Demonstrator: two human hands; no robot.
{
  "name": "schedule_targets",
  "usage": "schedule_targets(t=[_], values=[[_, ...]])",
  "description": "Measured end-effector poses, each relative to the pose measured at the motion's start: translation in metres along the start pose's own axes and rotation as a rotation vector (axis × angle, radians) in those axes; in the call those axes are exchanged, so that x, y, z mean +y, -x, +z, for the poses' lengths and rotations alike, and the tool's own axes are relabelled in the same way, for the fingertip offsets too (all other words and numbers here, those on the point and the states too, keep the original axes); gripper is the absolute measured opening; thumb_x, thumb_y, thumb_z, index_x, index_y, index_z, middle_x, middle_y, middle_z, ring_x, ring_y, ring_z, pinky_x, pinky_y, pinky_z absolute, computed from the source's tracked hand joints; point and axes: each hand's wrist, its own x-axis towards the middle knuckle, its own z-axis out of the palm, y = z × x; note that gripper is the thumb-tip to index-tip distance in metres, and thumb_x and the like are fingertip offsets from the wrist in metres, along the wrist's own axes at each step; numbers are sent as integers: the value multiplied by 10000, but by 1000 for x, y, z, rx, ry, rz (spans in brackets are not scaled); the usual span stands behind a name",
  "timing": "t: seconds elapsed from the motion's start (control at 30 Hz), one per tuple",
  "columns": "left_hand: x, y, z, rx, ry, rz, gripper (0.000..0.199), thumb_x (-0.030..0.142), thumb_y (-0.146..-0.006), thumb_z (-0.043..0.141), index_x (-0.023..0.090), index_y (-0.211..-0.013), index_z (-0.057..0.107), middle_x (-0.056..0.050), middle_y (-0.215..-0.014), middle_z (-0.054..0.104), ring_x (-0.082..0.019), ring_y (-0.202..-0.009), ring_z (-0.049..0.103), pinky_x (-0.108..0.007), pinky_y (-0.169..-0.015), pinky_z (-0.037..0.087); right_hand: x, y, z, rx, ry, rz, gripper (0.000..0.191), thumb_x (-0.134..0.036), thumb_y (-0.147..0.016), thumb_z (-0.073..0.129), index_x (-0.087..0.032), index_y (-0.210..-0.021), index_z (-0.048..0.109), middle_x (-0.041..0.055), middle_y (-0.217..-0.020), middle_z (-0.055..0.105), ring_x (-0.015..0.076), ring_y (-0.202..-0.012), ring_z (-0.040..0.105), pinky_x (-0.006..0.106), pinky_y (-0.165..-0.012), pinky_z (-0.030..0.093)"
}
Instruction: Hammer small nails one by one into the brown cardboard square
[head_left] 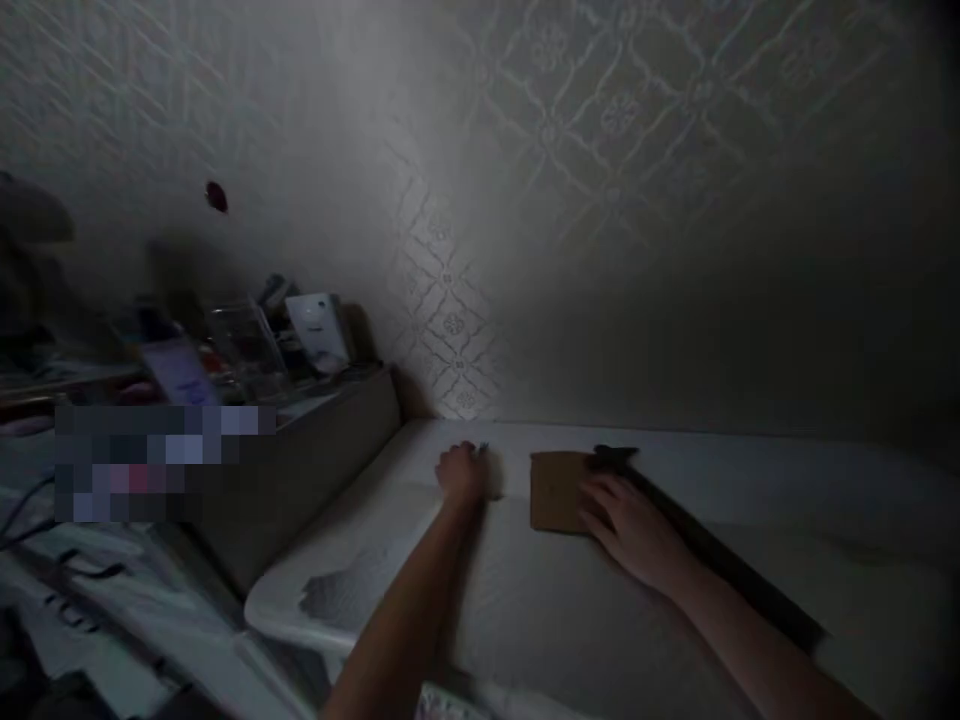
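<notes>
On the white tabletop [517, 580] lies a flat brown square [553, 490] that looks like cardboard. My right hand [626, 520] is at its right edge, fingers over that side and thumb near the lower corner. To the left of the square, and apart from it, my left hand [459, 472] is curled closed close to the surface. A tiny dark bit shows by its fingertips, too small and blurred to name. Dark shapes lie along the right hand and forearm, and look like shadow.
Left of the table stands a cabinet [337, 450] with drawers. Its top bears a white box [319, 328], a clear plastic holder [247, 345] and a purple bottle [178, 368]. A patterned wall [600, 250] rises behind. The light is dim.
</notes>
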Motion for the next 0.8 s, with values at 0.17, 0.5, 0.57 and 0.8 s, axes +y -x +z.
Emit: schedule_targets(t=[0.17, 0.5, 0.57, 0.8], values=[[6, -10, 7, -1, -35, -20, 321, 377, -863, 427, 201, -991, 661, -124, -1082, 648, -281, -1041, 574, -376, -816, 452, 6, 1, 2, -26, -27, 20, 325, -295, -895, 427, -136, -1097, 627, 122, -1114, 600, 242, -1061, 528, 403, -940, 434], [15, -2, -6, -21, 93, -58, 251, 359, -857, 488, 198, -945, 659, -100, -997, 689, -260, -985, 619, -339, -788, 446, 7, 0, 2, -9, -73, 9, 279, -280, -874, 473, -156, -1055, 645, 107, -1087, 607, 235, -1026, 538, 406, -923, 444], [26, 4, -13, 0, 240, -52, 207, 344, -828, 547, 189, -895, 666, -85, -975, 698, -239, -957, 631, -305, -770, 446, 8, 0, 3, 6, -78, -1, 271, -280, -868, 487, -157, -1047, 648, 110, -1082, 608, 241, -1027, 540, 414, -926, 441], [74, 48, -19, 17, 795, 139, 119, 257, -775, 621, 147, -783, 665, -46, -796, 708, -137, -742, 647, -209, -677, 447, 13, 1, 5, 15, -146, -31, 276, -269, -857, 486, -164, -1056, 645, 116, -1095, 608, 247, -1039, 539, 425, -931, 439]])
